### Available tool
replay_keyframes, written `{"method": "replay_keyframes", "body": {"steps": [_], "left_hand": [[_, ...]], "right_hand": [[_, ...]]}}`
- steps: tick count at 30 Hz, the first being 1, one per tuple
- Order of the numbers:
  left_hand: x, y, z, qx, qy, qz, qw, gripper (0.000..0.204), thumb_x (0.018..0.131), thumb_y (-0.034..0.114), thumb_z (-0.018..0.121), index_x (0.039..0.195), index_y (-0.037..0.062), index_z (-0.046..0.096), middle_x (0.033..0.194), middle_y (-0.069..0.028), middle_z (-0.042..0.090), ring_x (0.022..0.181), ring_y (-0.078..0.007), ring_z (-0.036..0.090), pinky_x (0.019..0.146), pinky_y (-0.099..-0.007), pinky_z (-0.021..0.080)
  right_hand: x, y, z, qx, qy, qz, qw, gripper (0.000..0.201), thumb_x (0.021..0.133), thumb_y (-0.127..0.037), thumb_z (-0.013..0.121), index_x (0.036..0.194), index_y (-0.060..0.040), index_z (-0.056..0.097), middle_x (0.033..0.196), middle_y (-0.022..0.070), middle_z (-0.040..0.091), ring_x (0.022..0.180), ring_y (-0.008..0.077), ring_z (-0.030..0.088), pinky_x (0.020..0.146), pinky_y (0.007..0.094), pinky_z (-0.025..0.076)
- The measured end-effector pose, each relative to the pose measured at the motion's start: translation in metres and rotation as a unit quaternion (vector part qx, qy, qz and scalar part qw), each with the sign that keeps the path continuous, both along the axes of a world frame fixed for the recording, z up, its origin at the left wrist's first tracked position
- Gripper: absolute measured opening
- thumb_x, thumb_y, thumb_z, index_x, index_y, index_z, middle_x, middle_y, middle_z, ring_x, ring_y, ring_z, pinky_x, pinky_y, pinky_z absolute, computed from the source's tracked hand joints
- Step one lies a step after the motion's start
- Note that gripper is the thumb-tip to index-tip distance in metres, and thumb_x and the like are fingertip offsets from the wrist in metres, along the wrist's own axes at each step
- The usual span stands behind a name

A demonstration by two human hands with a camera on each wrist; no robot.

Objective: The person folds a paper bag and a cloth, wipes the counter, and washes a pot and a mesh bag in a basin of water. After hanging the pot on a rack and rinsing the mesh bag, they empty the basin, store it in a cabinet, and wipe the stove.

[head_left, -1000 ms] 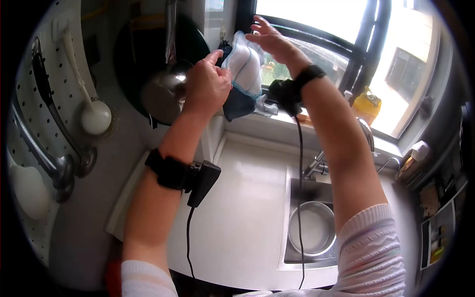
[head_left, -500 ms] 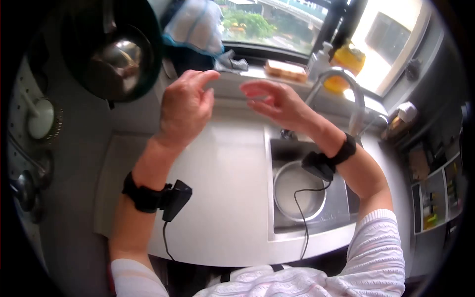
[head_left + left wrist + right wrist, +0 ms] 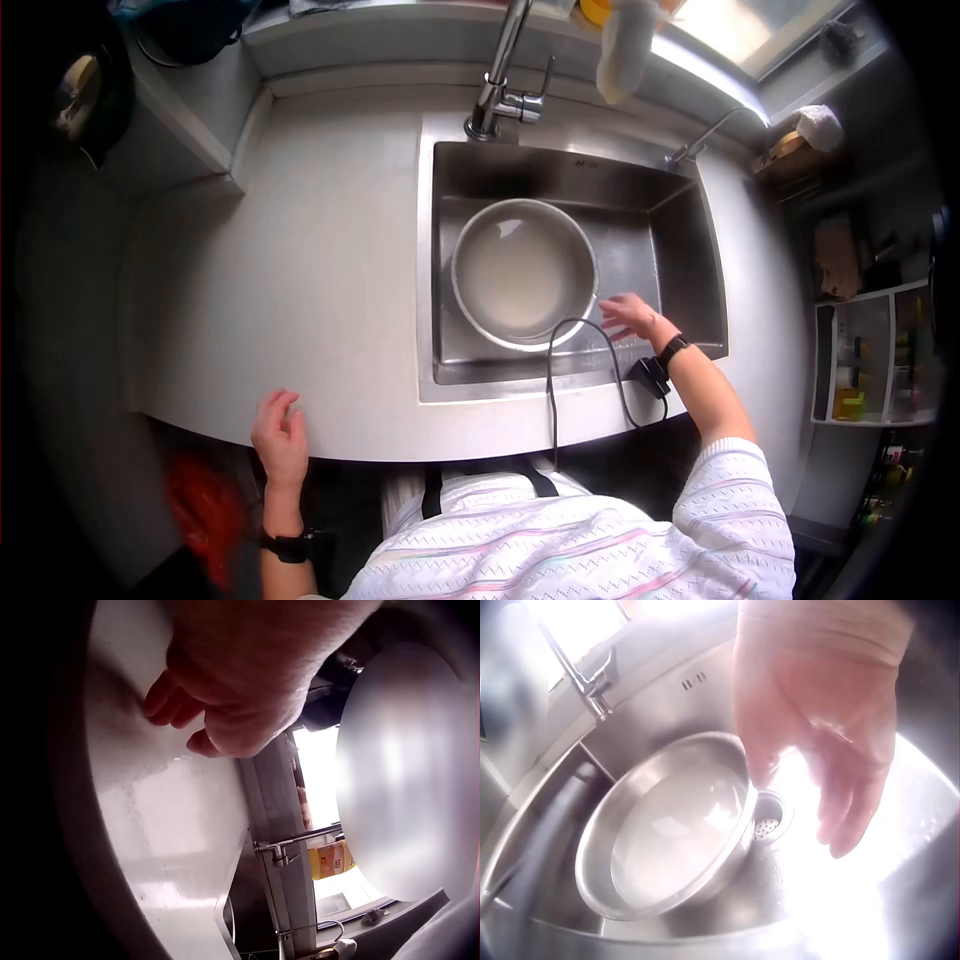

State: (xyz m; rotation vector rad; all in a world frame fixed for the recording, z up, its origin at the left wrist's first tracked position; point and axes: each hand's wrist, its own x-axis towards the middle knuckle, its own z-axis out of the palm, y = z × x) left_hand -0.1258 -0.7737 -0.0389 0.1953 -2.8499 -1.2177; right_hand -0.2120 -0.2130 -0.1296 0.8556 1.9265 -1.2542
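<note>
A round metal bowl (image 3: 522,272) of cloudy liquid stands in the steel sink (image 3: 690,285). Just right of its rim is my right hand (image 3: 632,318), fingers loosely extended and holding nothing. The right wrist view shows that hand (image 3: 821,735) over the sink beside the bowl (image 3: 682,832), thumb close to the rim; whether it touches I cannot tell. My left hand (image 3: 280,440) hangs at the counter's front edge, empty, with relaxed, slightly bent fingers. In the left wrist view the same hand (image 3: 232,682) appears near the white counter (image 3: 169,825).
A faucet (image 3: 490,105) rises behind the sink, with a smaller curved spout (image 3: 700,140) at the back right. A drain (image 3: 766,819) lies beside the bowl. Shelves (image 3: 875,355) stand at the right, a red bag (image 3: 205,510) below the counter at the left. A cable loops over the sink's front edge.
Both hands have come down from beside the hanging cloths near the window: the left to the counter's front edge, the right into the sink area. The head view has tilted down toward the sink.
</note>
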Motion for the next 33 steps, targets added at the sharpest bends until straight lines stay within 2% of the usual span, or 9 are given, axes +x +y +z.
{"method": "replay_keyframes", "body": {"steps": [2,3,5,9,13,17,24,28,33], "left_hand": [[0.021,0.011,-0.011,-0.038,0.008,0.051,0.998,0.023,0.076,-0.002,0.054,0.099,0.0002,0.06,0.112,-0.0153,0.053,0.098,-0.0288,0.053,0.082,-0.0365,0.045],[0.026,0.018,-0.015,-0.038,0.001,0.053,0.998,0.023,0.076,-0.002,0.054,0.099,0.0002,0.06,0.112,-0.0153,0.053,0.098,-0.0288,0.053,0.082,-0.0365,0.045],[0.033,0.032,-0.023,-0.144,0.087,0.021,0.986,0.022,0.077,0.0,0.055,0.098,-0.0008,0.059,0.114,-0.0156,0.052,0.105,-0.0316,0.049,0.088,-0.0382,0.041],[0.041,0.047,-0.034,-0.186,0.092,0.031,0.978,0.023,0.083,0.005,0.053,0.104,-0.0006,0.057,0.121,-0.0144,0.05,0.114,-0.0307,0.045,0.097,-0.037,0.035],[0.04,0.068,-0.029,-0.142,0.074,0.013,0.987,0.023,0.084,0.005,0.052,0.106,-0.0004,0.057,0.125,-0.0143,0.047,0.118,-0.0308,0.042,0.098,-0.0372,0.034],[0.025,0.111,-0.016,-0.108,0.092,-0.081,0.987,0.023,0.083,0.002,0.052,0.105,0.0006,0.058,0.126,-0.0139,0.047,0.118,-0.0299,0.042,0.099,-0.0375,0.034],[0.003,0.15,-0.016,-0.052,0.11,-0.148,0.981,0.022,0.077,-0.001,0.055,0.099,-0.0003,0.058,0.121,-0.0164,0.048,0.115,-0.0328,0.043,0.096,-0.0392,0.036],[0.0,0.156,-0.02,-0.057,0.122,-0.153,0.979,0.023,0.076,-0.001,0.056,0.098,-0.0001,0.058,0.12,-0.0171,0.048,0.114,-0.0334,0.043,0.096,-0.0389,0.036],[0.016,0.139,-0.02,-0.114,0.097,-0.14,0.979,0.025,0.076,-0.001,0.056,0.101,-0.0007,0.057,0.121,-0.0179,0.047,0.114,-0.0348,0.042,0.097,-0.04,0.034]], "right_hand": [[-0.01,0.0,-0.029,-0.091,-0.01,-0.033,0.995,0.045,0.085,-0.03,0.057,0.115,0.0019,0.048,0.103,0.0122,0.055,0.086,0.0231,0.059,0.069,0.0417,0.055],[-0.016,-0.011,-0.025,-0.108,0.008,-0.039,0.993,0.04,0.086,-0.031,0.058,0.109,0.0015,0.05,0.097,0.0094,0.056,0.08,0.0214,0.06,0.067,0.0402,0.056],[-0.028,-0.019,-0.019,-0.118,0.005,-0.003,0.993,0.04,0.086,-0.032,0.057,0.11,-0.0003,0.052,0.101,0.0119,0.059,0.082,0.0224,0.062,0.065,0.0386,0.056],[-0.039,-0.004,-0.015,-0.096,-0.019,0.078,0.992,0.042,0.086,-0.032,0.057,0.113,0.0,0.051,0.099,0.0144,0.061,0.08,0.0227,0.064,0.063,0.0382,0.055],[-0.044,0.009,0.024,-0.011,0.014,0.085,0.996,0.05,0.088,-0.032,0.055,0.123,0.002,0.044,0.101,0.0132,0.059,0.082,0.021,0.064,0.062,0.0368,0.055],[-0.035,0.037,0.098,0.017,0.075,0.114,0.991,0.046,0.089,-0.031,0.054,0.122,0.0007,0.047,0.098,0.0108,0.06,0.082,0.0187,0.065,0.06,0.031,0.055],[0.069,0.086,0.216,0.086,0.089,0.138,0.983,0.041,0.088,-0.032,0.057,0.112,0.0017,0.054,0.089,0.0121,0.063,0.075,0.0159,0.066,0.049,0.0271,0.054],[0.082,0.094,0.213,0.11,0.044,0.161,0.98,0.04,0.088,-0.03,0.057,0.112,0.0025,0.054,0.091,0.0132,0.063,0.076,0.016,0.066,0.051,0.0266,0.055],[0.023,0.051,0.142,0.028,0.027,0.187,0.982,0.042,0.09,-0.025,0.052,0.119,0.0054,0.048,0.101,0.016,0.061,0.084,0.0189,0.065,0.061,0.0294,0.056]]}}
